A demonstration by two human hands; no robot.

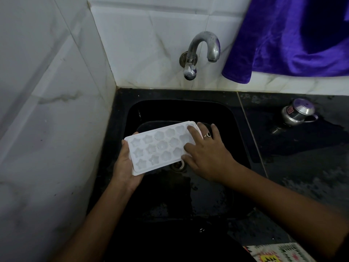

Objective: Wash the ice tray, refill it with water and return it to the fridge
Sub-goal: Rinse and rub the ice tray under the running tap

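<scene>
White plastic tray (160,146) with star- and flower-shaped cups, held over a black sink (232,118). The left hand (124,167) grips its left end, thumb on the rim, fingers curled underneath. The right hand (205,154) lies on its right end, fingers straight and spread. A steel tap (194,42) juts from the tiled wall above.

Dim, soft-focus, wide-angle edge distortion.
</scene>
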